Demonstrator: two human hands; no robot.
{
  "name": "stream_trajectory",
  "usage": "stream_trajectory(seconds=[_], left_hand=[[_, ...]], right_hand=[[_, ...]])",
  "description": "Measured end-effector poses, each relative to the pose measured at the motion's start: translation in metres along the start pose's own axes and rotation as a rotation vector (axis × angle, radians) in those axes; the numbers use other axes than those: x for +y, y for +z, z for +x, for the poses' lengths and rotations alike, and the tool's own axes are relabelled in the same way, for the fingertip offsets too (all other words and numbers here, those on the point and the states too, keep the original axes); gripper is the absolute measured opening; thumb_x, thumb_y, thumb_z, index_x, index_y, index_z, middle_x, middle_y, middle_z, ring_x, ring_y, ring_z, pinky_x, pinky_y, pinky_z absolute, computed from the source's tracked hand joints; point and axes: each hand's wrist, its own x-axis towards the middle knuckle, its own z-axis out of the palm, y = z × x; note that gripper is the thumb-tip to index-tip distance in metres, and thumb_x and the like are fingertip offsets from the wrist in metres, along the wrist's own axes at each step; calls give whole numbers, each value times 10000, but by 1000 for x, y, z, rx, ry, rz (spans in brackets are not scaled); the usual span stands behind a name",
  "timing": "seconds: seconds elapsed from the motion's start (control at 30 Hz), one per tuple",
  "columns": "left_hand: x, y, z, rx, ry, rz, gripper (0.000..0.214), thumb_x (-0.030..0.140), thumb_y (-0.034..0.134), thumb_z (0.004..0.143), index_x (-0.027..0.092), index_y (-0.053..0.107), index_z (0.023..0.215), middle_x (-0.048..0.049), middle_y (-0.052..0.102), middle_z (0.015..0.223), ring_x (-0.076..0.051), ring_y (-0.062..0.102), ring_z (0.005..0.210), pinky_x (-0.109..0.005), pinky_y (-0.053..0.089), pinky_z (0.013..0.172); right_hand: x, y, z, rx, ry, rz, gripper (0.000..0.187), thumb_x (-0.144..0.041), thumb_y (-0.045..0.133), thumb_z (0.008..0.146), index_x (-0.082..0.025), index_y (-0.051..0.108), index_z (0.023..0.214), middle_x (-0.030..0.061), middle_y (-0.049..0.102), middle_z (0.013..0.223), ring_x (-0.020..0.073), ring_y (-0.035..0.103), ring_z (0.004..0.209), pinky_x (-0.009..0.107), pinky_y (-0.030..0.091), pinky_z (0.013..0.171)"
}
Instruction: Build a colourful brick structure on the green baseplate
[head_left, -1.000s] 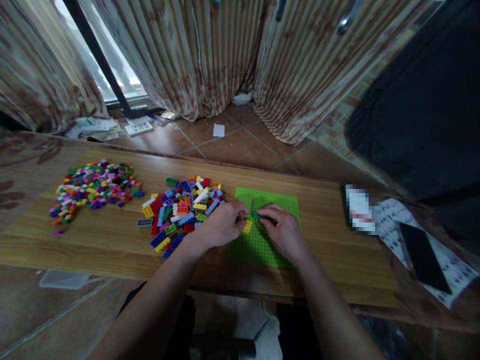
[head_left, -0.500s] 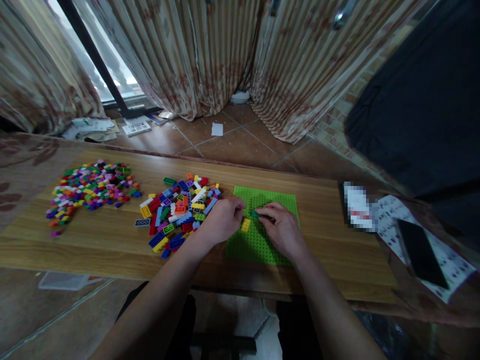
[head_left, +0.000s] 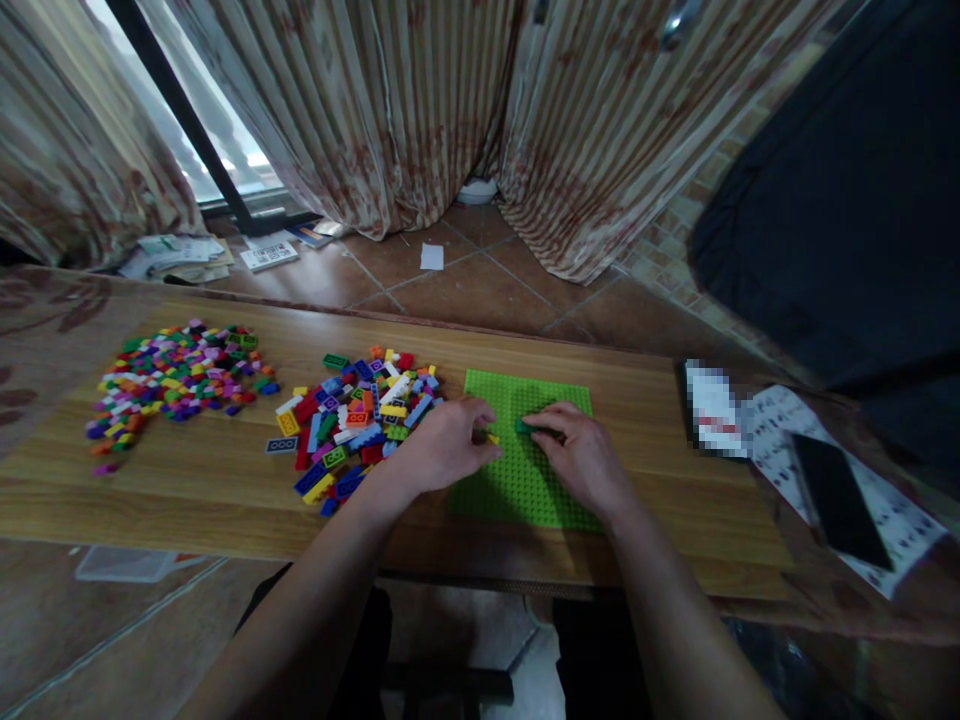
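My right hand pinches a dark green brick between thumb and fingers, over the middle of the light green studded baseplate. To its left, my left hand reaches over the plate's left part with thumb and fingers apart. A yellow brick shows between these fingers, mostly covered by the hand. Whether the fingers touch it, I cannot tell. Close by on the left lies a heap of larger mixed bricks, with my left wrist near its right edge.
A pile of small coloured pieces lies farther left on the wooden table. To the right are a printed sheet, a black phone and a blurred pack. Curtains hang beyond the table.
My left hand's thumb and fingers have spread and moved slightly right, covering most of the yellow brick. The right hand has shifted slightly right with the dark green brick.
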Motion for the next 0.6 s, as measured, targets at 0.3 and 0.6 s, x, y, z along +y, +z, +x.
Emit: stream_trajectory(seconds=[0.3,0.6], left_hand=[[-2,4,-1,-25,82,100,226,95,613,713,167,608,927,-34,596,859,-165,588,769,-270,484,696],[4,17,6,57,98,177,258,93,514,793,193,611,1011,-51,593,953,-181,601,863,-294,494,801]], right_hand=[[-5,-6,-1,-9,0,-26,237,-122,586,806,-239,743,939,52,636,911,196,592,848,373,481,800],[-4,-4,0,-13,-16,-32,247,-105,584,805,-241,742,935,48,630,900,193,595,855,363,478,810]])
